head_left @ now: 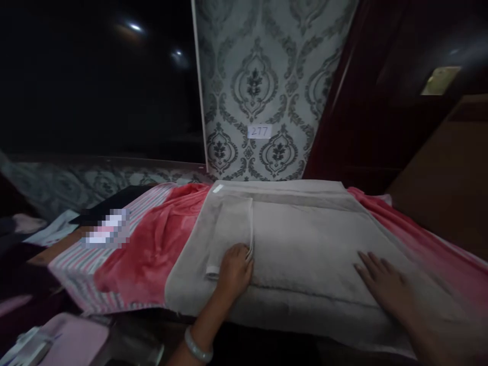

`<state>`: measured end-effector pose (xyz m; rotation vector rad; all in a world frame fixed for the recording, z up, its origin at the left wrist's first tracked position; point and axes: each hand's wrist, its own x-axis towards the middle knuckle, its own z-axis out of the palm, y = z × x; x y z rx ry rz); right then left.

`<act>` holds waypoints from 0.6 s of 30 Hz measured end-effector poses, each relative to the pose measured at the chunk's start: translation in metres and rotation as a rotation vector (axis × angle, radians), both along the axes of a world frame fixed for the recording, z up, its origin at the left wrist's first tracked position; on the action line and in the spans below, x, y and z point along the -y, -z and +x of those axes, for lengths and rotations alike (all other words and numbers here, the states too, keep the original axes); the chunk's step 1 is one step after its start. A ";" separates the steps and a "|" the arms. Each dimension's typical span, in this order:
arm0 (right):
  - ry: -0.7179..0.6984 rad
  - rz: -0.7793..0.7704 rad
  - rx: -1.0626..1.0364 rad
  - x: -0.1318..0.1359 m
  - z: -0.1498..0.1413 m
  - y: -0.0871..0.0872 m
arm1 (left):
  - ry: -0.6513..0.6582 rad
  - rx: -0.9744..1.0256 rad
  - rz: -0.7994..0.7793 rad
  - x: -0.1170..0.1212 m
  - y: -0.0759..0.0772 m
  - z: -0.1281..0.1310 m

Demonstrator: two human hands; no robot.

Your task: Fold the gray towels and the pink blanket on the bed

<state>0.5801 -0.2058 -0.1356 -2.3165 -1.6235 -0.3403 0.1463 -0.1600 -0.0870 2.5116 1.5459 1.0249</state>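
A large grey plush towel (pixel 305 239) lies spread over a red cloth, its near edge hanging over the front. On its left part rests a narrow folded grey towel (pixel 232 218); whether it is a separate piece or a flap of the large one, I cannot tell. My left hand (pixel 236 269), with a bangle on the wrist, has its fingers curled round the right edge of this folded towel near its front end. My right hand (pixel 385 279) lies flat on the right side of the large towel, fingers spread, holding nothing.
The red cloth (pixel 148 249) covers a striped cloth (pixel 80 269). A dark screen (pixel 99 86) hangs at left. Patterned wallpaper with a paper marked 277 (pixel 260 131) stands behind. A cardboard box (pixel 450 178) is at right, a pink item (pixel 76 335) at lower left.
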 end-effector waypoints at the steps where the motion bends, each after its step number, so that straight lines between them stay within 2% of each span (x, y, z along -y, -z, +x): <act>1: 0.021 -0.011 -0.037 -0.002 -0.001 -0.003 | 0.007 0.031 0.032 0.000 0.005 -0.002; 4: 0.015 0.048 -0.184 -0.011 -0.017 -0.021 | 0.020 0.082 0.100 0.000 0.013 -0.004; 6: -0.104 0.170 -0.320 -0.024 -0.043 -0.036 | 0.033 0.088 0.128 0.001 0.017 -0.003; 8: -0.255 0.252 -0.530 -0.044 -0.083 -0.051 | 0.054 0.069 0.148 0.002 0.019 -0.003; 11: -0.424 0.142 -0.957 -0.082 -0.158 -0.072 | 0.073 0.049 0.173 0.002 0.020 -0.003; 13: -0.431 0.034 -1.133 -0.106 -0.204 -0.085 | 0.083 0.037 0.185 0.002 0.021 -0.004; 15: -0.414 -0.040 -1.159 -0.126 -0.240 -0.094 | 0.091 0.016 0.200 0.002 0.020 -0.005; 18: -0.423 -0.056 -1.101 -0.148 -0.272 -0.103 | 0.096 -0.020 0.248 0.002 0.020 -0.006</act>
